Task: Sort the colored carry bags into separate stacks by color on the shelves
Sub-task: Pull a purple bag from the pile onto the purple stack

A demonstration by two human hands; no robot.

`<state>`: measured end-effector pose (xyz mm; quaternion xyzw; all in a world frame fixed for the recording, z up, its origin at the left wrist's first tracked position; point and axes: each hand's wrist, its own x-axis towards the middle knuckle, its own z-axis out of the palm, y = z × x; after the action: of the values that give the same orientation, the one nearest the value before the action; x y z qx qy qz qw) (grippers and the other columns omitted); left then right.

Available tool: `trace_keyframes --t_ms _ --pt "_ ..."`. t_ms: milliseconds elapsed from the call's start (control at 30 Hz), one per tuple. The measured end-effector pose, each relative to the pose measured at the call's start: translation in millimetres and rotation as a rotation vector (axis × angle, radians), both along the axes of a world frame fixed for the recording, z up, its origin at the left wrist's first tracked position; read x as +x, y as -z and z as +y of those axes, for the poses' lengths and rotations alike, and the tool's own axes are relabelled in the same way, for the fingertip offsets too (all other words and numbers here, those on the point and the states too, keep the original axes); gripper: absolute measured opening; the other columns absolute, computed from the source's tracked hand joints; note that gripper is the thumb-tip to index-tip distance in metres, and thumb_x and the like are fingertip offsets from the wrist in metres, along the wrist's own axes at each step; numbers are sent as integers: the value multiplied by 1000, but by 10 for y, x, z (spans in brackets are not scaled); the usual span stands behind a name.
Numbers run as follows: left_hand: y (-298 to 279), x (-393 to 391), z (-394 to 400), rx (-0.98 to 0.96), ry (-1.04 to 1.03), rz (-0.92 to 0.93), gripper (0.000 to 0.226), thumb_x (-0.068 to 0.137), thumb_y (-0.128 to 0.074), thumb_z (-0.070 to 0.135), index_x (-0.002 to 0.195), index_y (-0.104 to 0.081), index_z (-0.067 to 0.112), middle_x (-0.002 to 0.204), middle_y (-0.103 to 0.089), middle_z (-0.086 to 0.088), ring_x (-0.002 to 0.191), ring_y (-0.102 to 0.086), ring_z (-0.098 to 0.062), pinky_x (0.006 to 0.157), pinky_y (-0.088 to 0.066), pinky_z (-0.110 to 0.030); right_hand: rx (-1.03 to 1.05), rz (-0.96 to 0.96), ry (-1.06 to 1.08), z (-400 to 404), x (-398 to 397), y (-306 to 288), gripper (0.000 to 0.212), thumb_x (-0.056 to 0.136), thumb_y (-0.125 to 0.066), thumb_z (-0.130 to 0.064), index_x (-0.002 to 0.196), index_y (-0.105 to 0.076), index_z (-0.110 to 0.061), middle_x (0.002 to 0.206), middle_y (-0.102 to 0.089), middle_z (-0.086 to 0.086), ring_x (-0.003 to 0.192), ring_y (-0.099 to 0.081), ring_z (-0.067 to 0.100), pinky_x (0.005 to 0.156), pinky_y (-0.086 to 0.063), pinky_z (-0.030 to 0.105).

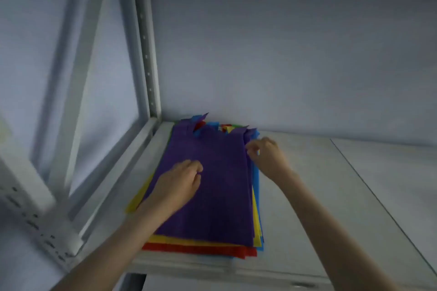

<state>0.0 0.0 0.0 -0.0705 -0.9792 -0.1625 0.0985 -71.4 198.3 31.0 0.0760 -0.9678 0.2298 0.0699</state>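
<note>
Both hands on a mixed stack of bags at the shelf's left end.

The left hand (181, 178) rests curled on the purple bag (212, 186) topping the stack; the right hand (264, 152) pinches that bag's right edge near the shelf's (331, 196) back. Yellow, red and blue bags show beneath.

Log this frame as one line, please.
stage: sorting unstarted | left hand: on purple bag | right hand: pinching its edge | mixed stack: shelf

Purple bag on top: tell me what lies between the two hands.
Head view: only purple bag fabric lies between left hand and right hand.
</note>
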Motion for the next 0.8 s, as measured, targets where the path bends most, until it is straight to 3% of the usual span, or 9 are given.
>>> trace_keyframes --t_ms 200,267,300,367,500,667,800 --pt "394 -146 -99 -129 -84 -82 34 100 -39 26 133 -45 17 128 -50 0 118 -50 -16 89 -49 -25 -1 -310 115 -50 -289 520 32 89 -49 -13 118 -55 -2 124 -57 20 119 -51 33 95 -44 36" --pt "524 -212 -158 -182 -65 37 33 83 -69 25 114 -62 14 107 -62 -4 94 -64 -18 69 -56 -24 -3 -326 136 -97 -336 605 39 92 -49 -17 127 -46 -1 133 -48 19 126 -43 33 102 -38 35" --pt "587 -229 -179 -217 -38 33 38 62 -87 24 95 -72 14 87 -66 -3 73 -67 -17 52 -55 -23 -14 -326 156 -119 -359 655 43 93 -49 -19 132 -41 -2 136 -44 19 129 -39 34 104 -34 35" --pt "705 -265 -214 -257 -41 60 43 32 -96 25 69 -75 17 66 -64 0 49 -62 -14 34 -47 -21 -52 -311 218 -174 -398 718 50 94 -48 -25 136 -35 -1 139 -38 19 131 -35 35 108 -30 36" --pt "838 -289 -227 -257 -34 58 39 36 -95 21 69 -74 18 66 -63 1 49 -60 -14 36 -46 -22 -124 -272 324 -265 -472 752 52 93 -52 -27 132 -35 1 138 -35 20 131 -34 35 106 -33 38" --pt "830 -329 -210 -231 -27 74 38 35 -94 18 65 -70 20 63 -61 4 47 -58 -12 36 -44 -20 -83 -151 304 -367 -532 763 32 90 -47 -12 119 -45 1 128 -45 18 122 -39 33 99 -34 35" --pt "825 -339 -221 -201 -52 98 35 41 -93 16 65 -68 20 61 -59 4 47 -57 -12 37 -44 -22 -202 -162 287 -392 -549 754 25 92 -48 -12 110 -44 4 119 -55 22 114 -51 37 88 -42 41"
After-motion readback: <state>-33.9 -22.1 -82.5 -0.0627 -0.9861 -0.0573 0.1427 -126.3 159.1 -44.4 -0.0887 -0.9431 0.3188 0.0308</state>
